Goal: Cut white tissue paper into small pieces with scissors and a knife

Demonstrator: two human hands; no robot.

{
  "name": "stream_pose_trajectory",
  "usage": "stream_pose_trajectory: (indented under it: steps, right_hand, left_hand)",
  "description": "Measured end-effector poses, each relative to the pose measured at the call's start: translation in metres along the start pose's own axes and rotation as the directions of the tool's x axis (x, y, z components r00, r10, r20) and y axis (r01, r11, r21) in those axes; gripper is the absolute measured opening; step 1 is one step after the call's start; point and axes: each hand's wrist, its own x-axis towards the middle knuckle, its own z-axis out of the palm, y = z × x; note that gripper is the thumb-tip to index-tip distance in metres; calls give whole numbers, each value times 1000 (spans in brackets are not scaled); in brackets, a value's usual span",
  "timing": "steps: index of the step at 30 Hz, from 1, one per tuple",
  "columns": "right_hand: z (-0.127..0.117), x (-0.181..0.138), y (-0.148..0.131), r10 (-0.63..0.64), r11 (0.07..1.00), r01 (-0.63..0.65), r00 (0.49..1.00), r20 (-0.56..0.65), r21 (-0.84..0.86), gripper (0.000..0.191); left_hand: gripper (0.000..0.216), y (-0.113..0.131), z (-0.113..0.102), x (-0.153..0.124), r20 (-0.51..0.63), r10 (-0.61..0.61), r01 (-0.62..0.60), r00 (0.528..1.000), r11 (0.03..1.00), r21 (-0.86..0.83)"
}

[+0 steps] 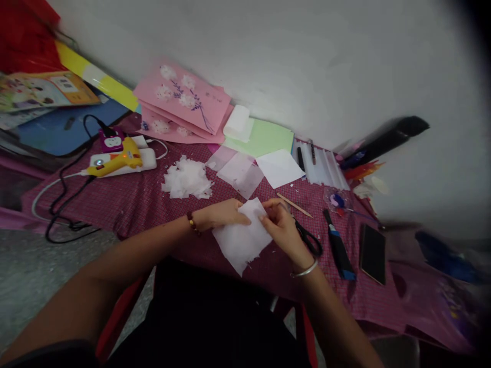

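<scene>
In the head view, your left hand (222, 214) and right hand (283, 231) each keep a narrow grip, pinching the top edge of a thin, ragged white tissue sheet (242, 244). It hangs over the checked cloth table (146, 199), with black scissors (310, 239) just beside.

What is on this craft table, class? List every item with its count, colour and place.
tissue sheet: one, white, held at the table's front edge
tissue scraps: one pile, white, mid-table
glue gun: one, yellow, far left
flower cards: a stack, pink, against the wall
paper: one sheet, green, right of the flower cards
scissors: one pair, black, right of the tissue sheet
phone: one, black, far right
tablecloth: one, red-checked, under everything
hands: two, left hand and right hand, both pinching the tissue sheet
</scene>
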Motion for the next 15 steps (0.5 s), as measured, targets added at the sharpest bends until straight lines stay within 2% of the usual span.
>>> stream_pose_trajectory:
  steps: [7, 10, 15]
  right_hand:
    - [9, 9, 6, -99, 992, 93, 992, -76, -80, 7]
    - [12, 9, 9, -138, 984, 125, 985, -104, -126, 10]
    - [13, 7, 11, -83, 985, 63, 989, -123, -164, 13]
  left_hand:
    - [11, -8, 15, 5, -78, 20, -10, 997, 993, 121]
    - [10, -9, 19, 5, -120, 19, -1, 993, 989, 147]
    - [22, -13, 21, 4, -107, 44, -37, 993, 997, 68]
